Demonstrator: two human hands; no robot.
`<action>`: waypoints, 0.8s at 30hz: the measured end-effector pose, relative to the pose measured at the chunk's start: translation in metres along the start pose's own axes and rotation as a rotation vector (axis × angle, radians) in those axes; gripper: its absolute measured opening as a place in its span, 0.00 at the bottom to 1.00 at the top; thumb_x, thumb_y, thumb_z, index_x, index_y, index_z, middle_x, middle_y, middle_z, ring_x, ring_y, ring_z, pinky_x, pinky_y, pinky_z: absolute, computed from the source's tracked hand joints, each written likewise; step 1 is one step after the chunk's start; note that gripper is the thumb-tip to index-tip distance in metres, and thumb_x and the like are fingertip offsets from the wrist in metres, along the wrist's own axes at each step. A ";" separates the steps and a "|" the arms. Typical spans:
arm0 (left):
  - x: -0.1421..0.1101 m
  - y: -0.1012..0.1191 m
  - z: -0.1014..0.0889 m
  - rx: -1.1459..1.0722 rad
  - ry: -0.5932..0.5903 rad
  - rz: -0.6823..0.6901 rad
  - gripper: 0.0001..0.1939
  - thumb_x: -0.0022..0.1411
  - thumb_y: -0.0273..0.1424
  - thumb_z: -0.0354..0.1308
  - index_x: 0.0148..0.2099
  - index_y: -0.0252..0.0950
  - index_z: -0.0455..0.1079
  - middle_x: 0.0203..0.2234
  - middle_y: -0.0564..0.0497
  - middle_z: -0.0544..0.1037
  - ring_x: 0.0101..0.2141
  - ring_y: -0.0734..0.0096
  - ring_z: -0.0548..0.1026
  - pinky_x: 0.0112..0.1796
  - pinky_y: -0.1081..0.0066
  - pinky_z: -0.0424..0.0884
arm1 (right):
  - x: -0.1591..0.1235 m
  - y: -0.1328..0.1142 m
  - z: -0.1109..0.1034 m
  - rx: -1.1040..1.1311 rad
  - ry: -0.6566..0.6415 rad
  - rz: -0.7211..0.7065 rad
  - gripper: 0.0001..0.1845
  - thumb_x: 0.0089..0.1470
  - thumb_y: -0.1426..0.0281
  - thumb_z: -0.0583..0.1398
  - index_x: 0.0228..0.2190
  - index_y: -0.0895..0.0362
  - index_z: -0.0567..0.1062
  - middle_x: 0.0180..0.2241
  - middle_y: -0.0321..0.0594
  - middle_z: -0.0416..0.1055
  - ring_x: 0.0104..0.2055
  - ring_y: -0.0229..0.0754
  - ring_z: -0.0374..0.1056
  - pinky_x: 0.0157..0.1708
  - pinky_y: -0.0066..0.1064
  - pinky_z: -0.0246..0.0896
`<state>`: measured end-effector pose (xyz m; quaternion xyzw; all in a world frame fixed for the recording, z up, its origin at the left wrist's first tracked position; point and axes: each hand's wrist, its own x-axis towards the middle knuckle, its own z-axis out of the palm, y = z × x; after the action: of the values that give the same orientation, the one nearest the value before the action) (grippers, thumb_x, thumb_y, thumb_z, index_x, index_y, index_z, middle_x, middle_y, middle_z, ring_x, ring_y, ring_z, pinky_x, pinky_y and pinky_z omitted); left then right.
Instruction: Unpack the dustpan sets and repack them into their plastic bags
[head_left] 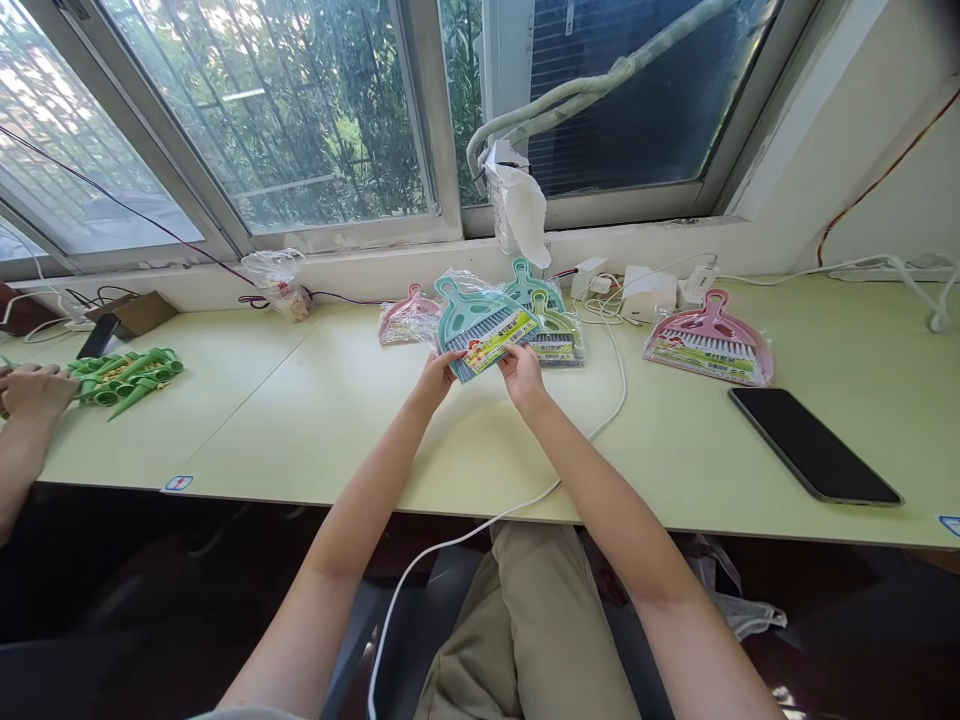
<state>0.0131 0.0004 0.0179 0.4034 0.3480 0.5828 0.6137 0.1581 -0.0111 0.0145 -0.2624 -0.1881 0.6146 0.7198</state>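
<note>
Between both hands, tilted above the table, is a teal dustpan and brush set [471, 318] in clear plastic wrap with a yellow-green label. My left hand [441, 376] grips its lower left corner, fingers closed. My right hand [523, 374] pinches the lower right edge by the label. Just behind lie a green dustpan set [556, 330] and another teal dustpan [534, 285], partly covered by the held one. A pink dustpan set [405, 312] rests to the left, its right side hidden. Farther right sits a second pink dustpan set [709, 340], also wrapped.
A black phone [814, 443] lies near the right front edge. A white cable [619, 400] runs across the table and over its edge. At the left, another person's hand [37, 390] is beside green pieces [124, 378]. A plastic bag [277, 283] stands by the window sill.
</note>
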 end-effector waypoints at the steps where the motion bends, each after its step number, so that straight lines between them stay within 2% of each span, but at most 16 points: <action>1: 0.000 0.000 0.000 -0.006 0.007 -0.001 0.22 0.48 0.22 0.63 0.48 0.30 0.71 0.37 0.46 0.82 0.43 0.57 0.80 0.47 0.61 0.77 | 0.000 0.000 0.000 -0.007 -0.009 -0.007 0.16 0.47 0.81 0.58 0.39 0.53 0.70 0.36 0.34 0.77 0.40 0.35 0.74 0.46 0.28 0.73; 6: 0.000 0.001 0.000 -0.009 0.006 0.003 0.23 0.47 0.22 0.62 0.48 0.31 0.70 0.37 0.46 0.82 0.44 0.56 0.80 0.48 0.60 0.77 | 0.003 0.003 -0.001 -0.064 -0.013 -0.032 0.19 0.44 0.84 0.59 0.36 0.52 0.68 0.36 0.31 0.76 0.41 0.34 0.74 0.46 0.29 0.74; 11: 0.004 -0.001 -0.003 -0.009 0.011 0.009 0.27 0.45 0.21 0.61 0.51 0.33 0.69 0.35 0.49 0.82 0.42 0.59 0.80 0.46 0.61 0.78 | 0.008 0.002 -0.003 -0.014 0.032 0.053 0.12 0.51 0.82 0.57 0.33 0.53 0.68 0.34 0.34 0.76 0.38 0.35 0.75 0.45 0.30 0.75; 14: 0.005 -0.002 -0.005 -0.005 -0.001 0.022 0.30 0.45 0.21 0.61 0.54 0.34 0.68 0.35 0.50 0.82 0.41 0.60 0.80 0.46 0.62 0.78 | 0.009 -0.001 -0.002 0.003 0.037 0.093 0.11 0.54 0.82 0.56 0.32 0.53 0.67 0.31 0.34 0.75 0.36 0.35 0.75 0.43 0.31 0.76; 19: 0.004 -0.002 -0.004 0.014 0.017 0.022 0.32 0.45 0.21 0.61 0.56 0.35 0.66 0.34 0.51 0.81 0.39 0.62 0.80 0.45 0.64 0.77 | 0.007 0.000 -0.003 -0.059 -0.027 0.082 0.15 0.50 0.84 0.58 0.35 0.52 0.68 0.33 0.32 0.77 0.39 0.34 0.75 0.47 0.30 0.75; 24: 0.003 -0.004 -0.003 0.044 0.022 0.022 0.32 0.46 0.21 0.59 0.56 0.36 0.66 0.34 0.51 0.81 0.39 0.62 0.80 0.45 0.64 0.76 | 0.007 0.008 -0.006 -0.114 0.006 0.033 0.15 0.46 0.83 0.61 0.32 0.52 0.67 0.34 0.31 0.77 0.41 0.35 0.75 0.49 0.32 0.74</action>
<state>0.0123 0.0039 0.0135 0.4143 0.3629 0.5860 0.5943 0.1565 -0.0045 0.0039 -0.3078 -0.2164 0.6138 0.6941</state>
